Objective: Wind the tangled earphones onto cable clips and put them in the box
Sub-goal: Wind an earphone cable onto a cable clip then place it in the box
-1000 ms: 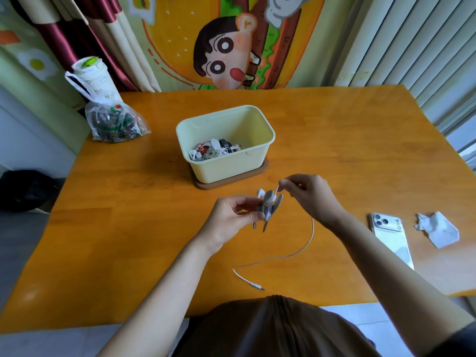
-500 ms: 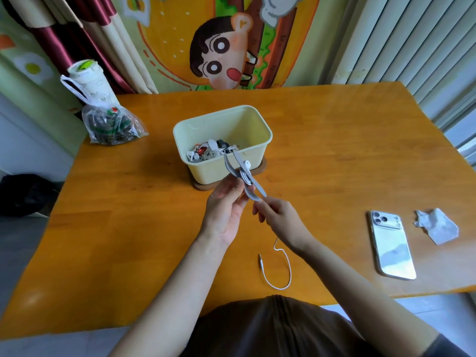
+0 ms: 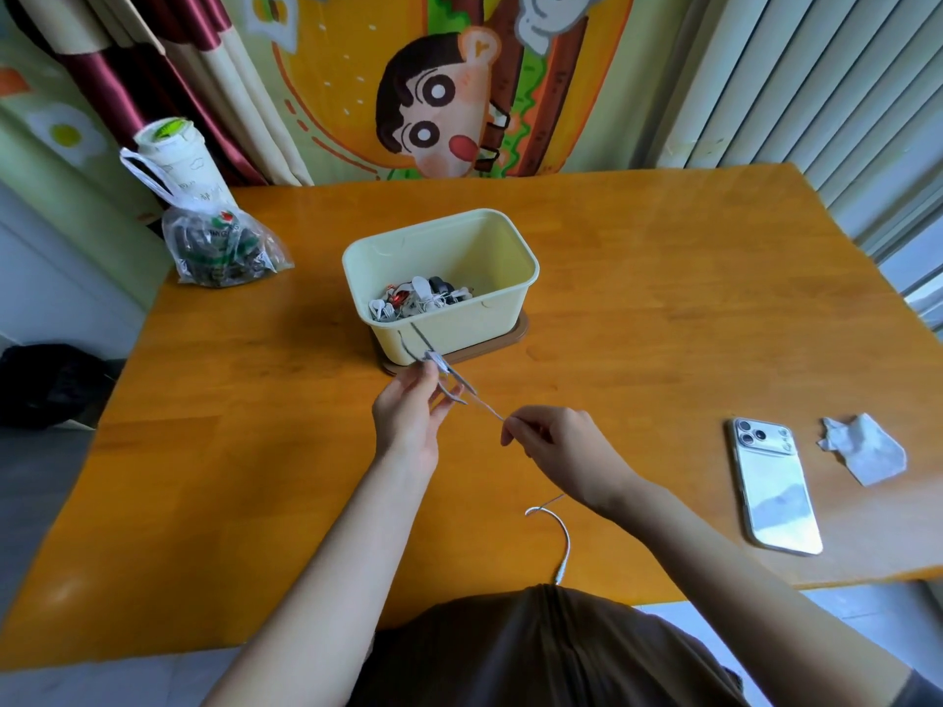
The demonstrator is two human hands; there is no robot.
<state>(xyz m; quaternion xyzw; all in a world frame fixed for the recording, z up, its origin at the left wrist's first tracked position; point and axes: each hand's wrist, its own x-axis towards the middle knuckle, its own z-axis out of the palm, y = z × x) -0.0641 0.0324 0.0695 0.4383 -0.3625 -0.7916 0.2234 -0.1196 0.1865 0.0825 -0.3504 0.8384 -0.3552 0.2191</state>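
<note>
The left hand [image 3: 408, 418] pinches the grey plastic cable clip [image 3: 449, 372] near the pale yellow plastic box [image 3: 510, 308]. The right hand [image 3: 559, 446] pinches the thin white earphone cable [image 3: 566, 538], its tail on the wooden surface [image 3: 663, 324]. Best to lay each turn taut, side by side.

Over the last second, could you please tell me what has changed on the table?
The left hand, gripping the grey plastic cable clip, lifted it towards the pale yellow plastic box. The right hand, pinching the white earphone cable, swung under the clip and out to the right, pulling the cable taut; the loose tail shortened. Neither hand let go. The box, white phone and crumpled tissue stayed put.
</note>
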